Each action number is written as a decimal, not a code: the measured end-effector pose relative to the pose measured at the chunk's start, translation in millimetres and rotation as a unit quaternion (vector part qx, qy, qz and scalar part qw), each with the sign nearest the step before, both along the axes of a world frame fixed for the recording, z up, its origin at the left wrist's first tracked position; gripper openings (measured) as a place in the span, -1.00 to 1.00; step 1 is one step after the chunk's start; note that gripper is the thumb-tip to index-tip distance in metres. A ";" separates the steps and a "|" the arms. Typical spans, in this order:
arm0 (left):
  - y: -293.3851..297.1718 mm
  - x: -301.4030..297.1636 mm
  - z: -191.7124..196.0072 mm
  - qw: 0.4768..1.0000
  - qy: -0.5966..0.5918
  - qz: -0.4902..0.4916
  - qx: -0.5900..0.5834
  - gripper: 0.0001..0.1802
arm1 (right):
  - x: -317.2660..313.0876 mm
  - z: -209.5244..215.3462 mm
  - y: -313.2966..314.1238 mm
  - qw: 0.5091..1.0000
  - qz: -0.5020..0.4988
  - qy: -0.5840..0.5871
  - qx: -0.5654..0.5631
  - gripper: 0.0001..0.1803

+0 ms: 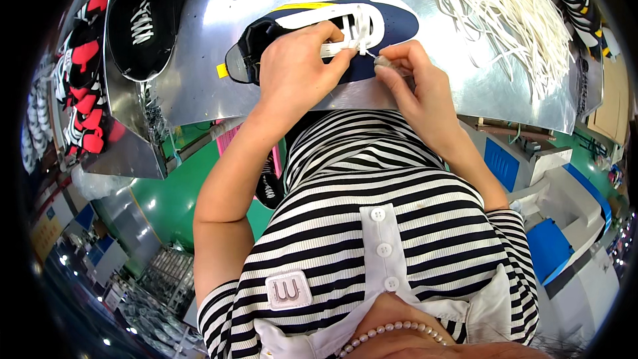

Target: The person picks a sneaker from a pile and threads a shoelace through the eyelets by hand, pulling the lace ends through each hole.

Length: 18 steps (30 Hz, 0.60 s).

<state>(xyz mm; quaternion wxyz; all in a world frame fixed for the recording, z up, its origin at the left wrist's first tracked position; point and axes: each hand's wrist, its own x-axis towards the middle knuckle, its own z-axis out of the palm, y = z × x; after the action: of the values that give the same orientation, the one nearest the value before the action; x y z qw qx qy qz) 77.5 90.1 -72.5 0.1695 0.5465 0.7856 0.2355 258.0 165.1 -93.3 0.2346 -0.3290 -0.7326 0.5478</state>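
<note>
A navy and white sneaker point(399, 23) with a yellow stripe lies on the metal table in front of me, its toe to the right. A white shoelace point(362, 26) runs through its upper eyelets. My left hand point(299, 66) rests over the shoe's opening, thumb and forefinger closed around the white edge by the tongue. Close by on the right, my right hand point(419, 86) pinches a thin end of the lace at the near side of the shoe. Its lower fingers curl in and are partly hidden.
A heap of loose white laces point(492, 0) covers the table's far right. Black shoes point(143, 23) stand at the left and far edge. Red and black shoe pieces point(86, 100) are stacked beyond the table's left edge. Blue and grey machinery point(558, 213) stands at the right.
</note>
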 end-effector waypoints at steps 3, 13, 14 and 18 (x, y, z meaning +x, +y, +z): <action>0.3 -0.9 -2.7 1.000 0.001 -0.001 0.014 -0.72 | 2.2 0.7 -0.5 0.999 0.016 -0.031 -0.005 -0.81; -8.7 5.2 -6.3 0.994 -0.024 -0.062 0.090 -0.79 | -6.9 1.6 0.4 0.998 0.007 -0.038 -0.053 -0.83; -10.8 7.3 -6.9 0.993 -0.025 -0.067 0.091 -0.79 | -10.2 1.1 -2.4 0.998 -0.002 -0.033 -0.062 -0.82; -18.7 10.2 -10.5 0.989 0.001 -0.091 0.118 -0.82 | -18.8 -7.4 -7.4 0.996 0.008 -0.050 -0.067 -0.78</action>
<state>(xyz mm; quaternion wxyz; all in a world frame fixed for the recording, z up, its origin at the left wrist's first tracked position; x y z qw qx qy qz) 87.7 71.4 -83.1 0.1240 0.6321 0.6996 0.3093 239.2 157.6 -100.7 0.1704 -0.3654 -0.7076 0.5803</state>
